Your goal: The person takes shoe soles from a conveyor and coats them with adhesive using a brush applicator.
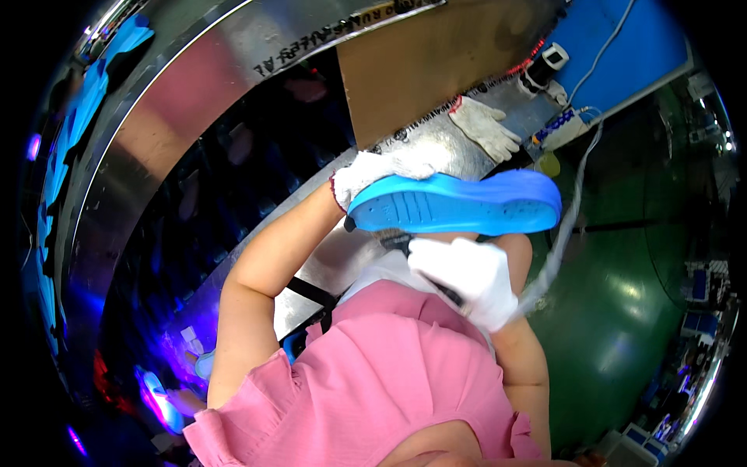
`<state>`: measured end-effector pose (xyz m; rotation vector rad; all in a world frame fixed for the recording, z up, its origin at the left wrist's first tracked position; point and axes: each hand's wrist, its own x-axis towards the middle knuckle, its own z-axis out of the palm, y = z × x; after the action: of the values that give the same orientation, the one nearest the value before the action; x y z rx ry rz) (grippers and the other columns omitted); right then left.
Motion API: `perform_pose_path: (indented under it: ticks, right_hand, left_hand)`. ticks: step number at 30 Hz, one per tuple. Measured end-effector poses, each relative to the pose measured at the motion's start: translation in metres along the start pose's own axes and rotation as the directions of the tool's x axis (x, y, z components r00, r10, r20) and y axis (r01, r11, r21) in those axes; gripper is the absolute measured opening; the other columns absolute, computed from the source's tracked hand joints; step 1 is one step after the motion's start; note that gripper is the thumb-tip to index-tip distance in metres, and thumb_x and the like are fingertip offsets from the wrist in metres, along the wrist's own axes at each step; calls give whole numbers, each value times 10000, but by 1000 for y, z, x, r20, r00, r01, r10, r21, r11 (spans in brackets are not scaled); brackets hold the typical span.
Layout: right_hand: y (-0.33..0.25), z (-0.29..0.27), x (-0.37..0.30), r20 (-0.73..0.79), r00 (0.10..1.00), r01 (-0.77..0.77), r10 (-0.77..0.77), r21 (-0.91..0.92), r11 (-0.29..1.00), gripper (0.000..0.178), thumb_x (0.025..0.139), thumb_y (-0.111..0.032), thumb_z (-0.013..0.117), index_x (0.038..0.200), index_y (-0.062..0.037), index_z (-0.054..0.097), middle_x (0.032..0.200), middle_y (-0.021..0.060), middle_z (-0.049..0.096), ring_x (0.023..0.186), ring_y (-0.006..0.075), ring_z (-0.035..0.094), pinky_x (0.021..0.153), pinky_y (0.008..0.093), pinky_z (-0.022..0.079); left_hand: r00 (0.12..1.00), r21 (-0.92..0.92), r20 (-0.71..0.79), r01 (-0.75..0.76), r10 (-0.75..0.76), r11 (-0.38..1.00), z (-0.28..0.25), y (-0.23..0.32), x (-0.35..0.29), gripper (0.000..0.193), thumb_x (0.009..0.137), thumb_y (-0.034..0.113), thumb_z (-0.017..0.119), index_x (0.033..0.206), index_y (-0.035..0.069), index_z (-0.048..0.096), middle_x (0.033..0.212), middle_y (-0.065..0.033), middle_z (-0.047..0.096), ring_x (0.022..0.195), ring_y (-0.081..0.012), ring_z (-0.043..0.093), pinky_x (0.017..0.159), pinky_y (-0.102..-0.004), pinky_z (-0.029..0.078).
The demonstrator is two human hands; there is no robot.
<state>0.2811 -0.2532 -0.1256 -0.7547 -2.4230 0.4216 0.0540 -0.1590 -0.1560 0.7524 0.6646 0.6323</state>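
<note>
Left hand [375,171] pinches blue shoe sole [459,204] at left end; one-ended hold risks tipping. Right hand [471,284]: grip blurred, cannot tell.

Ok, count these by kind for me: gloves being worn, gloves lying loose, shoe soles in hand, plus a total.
Worn white gloves: 2, on left hand and right hand
Loose white glove: 1
Blue shoe sole: 1
Total: 4

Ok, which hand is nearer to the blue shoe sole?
Left. The left hand holds the blue shoe sole at its left end; the right hand, blurred, is just below its middle in the picture, seemingly apart.
</note>
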Motion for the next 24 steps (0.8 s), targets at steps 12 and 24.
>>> perform_pose_path:
  ticks: [12, 24]
  right_hand:
    - [-4, -29, 5, -214, 976, 60, -51, 37, 998, 247, 686, -69, 756, 932, -92, 740, 975, 107, 745, 580, 185, 606, 522, 281, 475]
    - [-11, -50, -6, -95, 988, 97, -124, -250, 963, 297, 658, -69, 700, 939, -142, 766, 965, 52, 756, 581, 163, 611, 515, 257, 476]
  left_hand:
    - [999, 98, -53, 0, 5, 995, 4, 18, -8, 294, 913, 134, 697, 1184, 19, 697, 1153, -99, 707, 1029, -174, 682, 883, -302, 554]
    - [968, 465, 12, -228, 251, 856, -10, 22, -11, 378, 962, 266, 622, 1267, 46, 661, 1223, -101, 678, 1084, -184, 653, 969, -338, 509]
